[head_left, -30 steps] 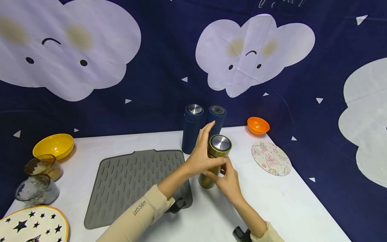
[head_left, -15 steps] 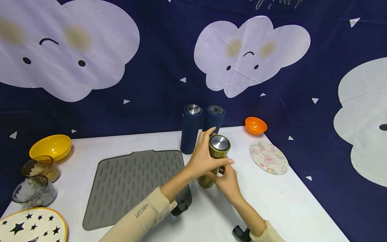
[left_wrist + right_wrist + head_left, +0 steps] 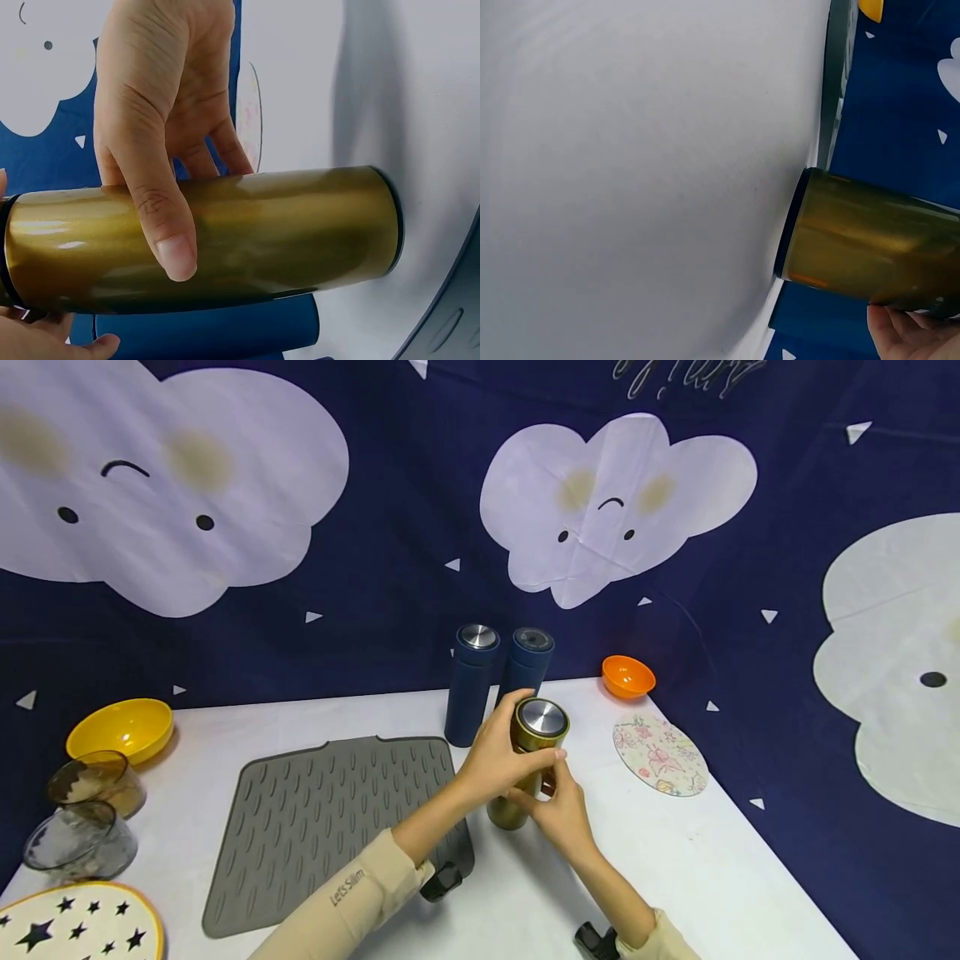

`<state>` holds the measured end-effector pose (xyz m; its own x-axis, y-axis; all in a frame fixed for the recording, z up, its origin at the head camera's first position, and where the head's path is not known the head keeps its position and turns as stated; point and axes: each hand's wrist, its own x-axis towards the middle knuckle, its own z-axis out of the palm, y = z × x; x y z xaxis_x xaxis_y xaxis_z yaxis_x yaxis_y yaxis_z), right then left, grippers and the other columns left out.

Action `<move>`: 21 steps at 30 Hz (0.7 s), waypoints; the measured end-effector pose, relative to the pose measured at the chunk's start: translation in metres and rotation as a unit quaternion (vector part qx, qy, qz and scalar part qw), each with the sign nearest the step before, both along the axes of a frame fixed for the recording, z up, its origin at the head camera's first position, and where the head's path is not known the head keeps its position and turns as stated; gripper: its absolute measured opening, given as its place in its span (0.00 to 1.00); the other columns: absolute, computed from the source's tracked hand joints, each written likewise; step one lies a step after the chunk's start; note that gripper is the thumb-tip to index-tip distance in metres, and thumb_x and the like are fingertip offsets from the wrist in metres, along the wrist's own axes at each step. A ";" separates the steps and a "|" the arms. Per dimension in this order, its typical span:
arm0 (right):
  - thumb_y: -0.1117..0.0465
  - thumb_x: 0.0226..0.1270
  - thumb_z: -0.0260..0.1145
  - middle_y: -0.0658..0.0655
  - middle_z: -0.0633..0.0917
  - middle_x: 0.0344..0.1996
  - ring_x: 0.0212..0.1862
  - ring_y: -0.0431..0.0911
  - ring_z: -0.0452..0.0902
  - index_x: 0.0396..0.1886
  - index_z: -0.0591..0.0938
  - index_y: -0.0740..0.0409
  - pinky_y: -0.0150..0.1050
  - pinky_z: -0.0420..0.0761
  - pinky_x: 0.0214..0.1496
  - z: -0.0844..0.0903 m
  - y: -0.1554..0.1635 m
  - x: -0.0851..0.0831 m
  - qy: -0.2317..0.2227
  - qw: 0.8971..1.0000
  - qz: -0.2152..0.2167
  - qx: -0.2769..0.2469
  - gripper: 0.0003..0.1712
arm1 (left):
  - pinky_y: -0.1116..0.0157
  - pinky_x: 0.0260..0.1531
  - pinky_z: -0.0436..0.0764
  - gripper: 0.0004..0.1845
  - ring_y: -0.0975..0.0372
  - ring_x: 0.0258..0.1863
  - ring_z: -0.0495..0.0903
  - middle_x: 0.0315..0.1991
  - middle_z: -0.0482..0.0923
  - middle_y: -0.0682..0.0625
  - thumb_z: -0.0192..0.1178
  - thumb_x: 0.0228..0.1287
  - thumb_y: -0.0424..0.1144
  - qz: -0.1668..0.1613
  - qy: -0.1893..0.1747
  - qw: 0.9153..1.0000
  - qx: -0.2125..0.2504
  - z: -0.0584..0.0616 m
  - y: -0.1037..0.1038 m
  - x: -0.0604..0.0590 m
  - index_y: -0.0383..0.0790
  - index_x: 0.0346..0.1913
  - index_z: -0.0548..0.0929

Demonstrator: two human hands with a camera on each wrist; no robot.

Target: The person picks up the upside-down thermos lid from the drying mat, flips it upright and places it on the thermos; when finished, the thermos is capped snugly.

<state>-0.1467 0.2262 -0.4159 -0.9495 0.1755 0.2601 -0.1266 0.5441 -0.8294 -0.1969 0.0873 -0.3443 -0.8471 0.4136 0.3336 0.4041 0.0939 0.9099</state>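
While both hands close on it, the gold flask [image 3: 525, 768] stands upright on the white counter [image 3: 697, 868], its base just beside the right edge of the grey ribbed mat [image 3: 330, 818]. The left hand [image 3: 498, 758] wraps the upper part of the body just below the steel-topped cap [image 3: 542, 717], fingers curled round the far side and thumb across the near side; the left wrist view confirms this grip, with the thumb [image 3: 161, 225] laid over the gold wall. The right hand [image 3: 561, 810] holds the flask lower down from the right, its fingers on the body below the left hand; the right wrist view shows only a fingertip edge [image 3: 904, 334] against the gold wall, and the flask base meeting the counter. Neither hand is free. Two dark blue flasks [image 3: 495, 681] stand side by side just behind the gold one, near the backdrop [image 3: 390, 527]. An orange bowl [image 3: 628, 677] sits at the back right, and a floral round coaster [image 3: 660, 755] lies to the right of the hands. At the far left are a yellow bowl [image 3: 120, 728], two glass cups [image 3: 86, 814] and a star-patterned plate [image 3: 78, 925].
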 end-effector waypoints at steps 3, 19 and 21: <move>0.62 0.53 0.77 0.69 0.82 0.54 0.52 0.61 0.82 0.61 0.71 0.60 0.57 0.82 0.54 -0.001 0.000 0.000 0.003 1.000 0.003 -0.001 0.36 | 0.53 0.57 0.77 0.45 0.52 0.57 0.76 0.62 0.75 0.43 0.75 0.52 0.44 -0.003 0.001 1.000 -0.005 0.000 0.000 0.000 0.43 0.72 0.63; 0.59 0.53 0.78 0.64 0.83 0.55 0.53 0.58 0.82 0.60 0.72 0.57 0.55 0.81 0.55 -0.002 0.000 -0.001 0.005 1.000 0.005 -0.014 0.35 | 0.53 0.54 0.79 0.40 0.51 0.54 0.78 0.57 0.78 0.43 0.74 0.49 0.41 0.002 0.028 1.000 0.008 0.000 0.002 -0.005 0.40 0.65 0.68; 0.57 0.53 0.78 0.62 0.83 0.54 0.54 0.57 0.82 0.60 0.72 0.55 0.54 0.81 0.54 -0.002 0.000 -0.001 0.002 1.000 0.007 -0.017 0.36 | 0.48 0.62 0.73 0.37 0.50 0.62 0.73 0.64 0.74 0.42 0.66 0.50 0.36 -0.032 0.019 0.999 0.022 -0.002 0.000 -0.009 0.40 0.66 0.67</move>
<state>-0.1479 0.2265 -0.4174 -0.9509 0.1714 0.2579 -0.1372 0.5134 -0.8471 -0.2057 0.0870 -0.3459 -0.8065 0.4499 0.3837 0.4418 0.0273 0.8967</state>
